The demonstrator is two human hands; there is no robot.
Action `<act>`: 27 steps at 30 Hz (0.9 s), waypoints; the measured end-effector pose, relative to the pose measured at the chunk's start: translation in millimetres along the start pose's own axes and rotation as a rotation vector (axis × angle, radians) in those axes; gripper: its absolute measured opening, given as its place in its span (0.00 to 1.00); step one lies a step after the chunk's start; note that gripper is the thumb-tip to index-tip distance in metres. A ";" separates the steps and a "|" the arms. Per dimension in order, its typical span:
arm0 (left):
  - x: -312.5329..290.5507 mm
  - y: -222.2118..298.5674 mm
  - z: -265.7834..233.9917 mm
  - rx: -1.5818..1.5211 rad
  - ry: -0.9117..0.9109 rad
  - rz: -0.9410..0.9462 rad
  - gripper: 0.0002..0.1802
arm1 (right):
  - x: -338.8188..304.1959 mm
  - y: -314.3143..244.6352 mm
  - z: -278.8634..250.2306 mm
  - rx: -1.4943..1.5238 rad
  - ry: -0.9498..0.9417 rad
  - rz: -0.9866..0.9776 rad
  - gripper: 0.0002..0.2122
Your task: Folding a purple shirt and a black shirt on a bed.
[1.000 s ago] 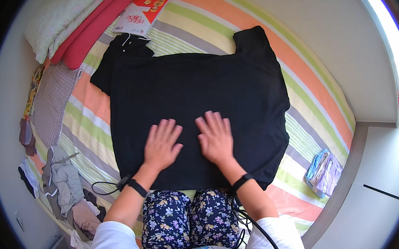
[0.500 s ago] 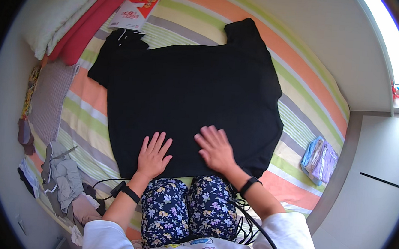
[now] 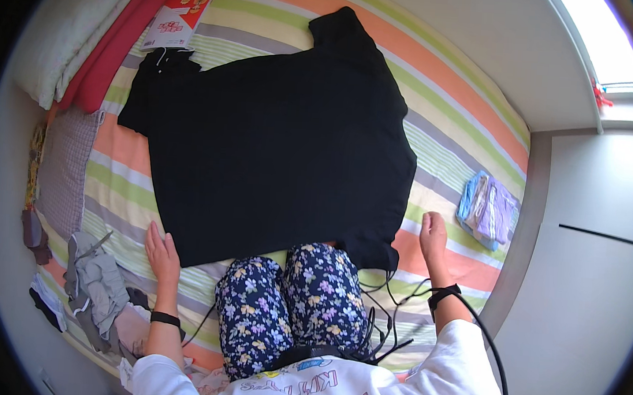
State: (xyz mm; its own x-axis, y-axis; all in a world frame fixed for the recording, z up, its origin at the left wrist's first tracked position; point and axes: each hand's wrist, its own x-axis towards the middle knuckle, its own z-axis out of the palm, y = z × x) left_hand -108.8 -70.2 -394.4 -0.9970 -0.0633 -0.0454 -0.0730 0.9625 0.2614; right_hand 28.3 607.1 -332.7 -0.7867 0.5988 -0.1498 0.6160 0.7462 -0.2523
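A large black garment (image 3: 276,151), it looks like a short-sleeved shirt, lies spread on the striped bed sheet in front of my knees. Beside its lower left corner is my left hand (image 3: 163,251), fingers stretched out along the edge and holding nothing. My right hand (image 3: 433,233) is over the sheet to the right of the garment, apart from it. It is seen edge-on, the fingers partly hidden, with nothing visible in it. At the garment's far left, a bunched black part shows small white buttons and a white cord.
A red and white package (image 3: 176,22) lies beyond the garment. Folded blue and lilac clothes (image 3: 490,210) are at the right. Grey clothes (image 3: 98,278) and a checked pillow (image 3: 67,169) are at the left. Black cables (image 3: 389,313) run beside my floral-clad legs (image 3: 324,293).
Both hands have left the garment's front part, the left moving out to its left edge and the right out past its right side. The whole view has shifted, so things appear further left.
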 end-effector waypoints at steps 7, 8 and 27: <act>-45.4 8.4 33.4 -0.677 -0.077 -0.422 0.33 | -90.5 -19.3 21.7 0.517 -0.406 0.570 0.25; -46.9 8.0 34.7 -0.748 -0.076 -0.477 0.34 | -95.8 -16.8 23.7 0.611 -0.405 0.583 0.22; -41.6 32.9 -0.5 -1.240 -0.223 -1.014 0.29 | -91.4 -16.4 23.5 0.524 -0.402 0.438 0.17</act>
State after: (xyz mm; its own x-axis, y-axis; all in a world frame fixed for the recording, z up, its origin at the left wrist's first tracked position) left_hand -69.8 -36.0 -383.4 -0.5123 -0.3637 -0.7780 -0.7509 -0.2500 0.6113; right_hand 89.2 533.3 -337.4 -0.4926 0.5805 -0.6483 0.8527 0.1731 -0.4929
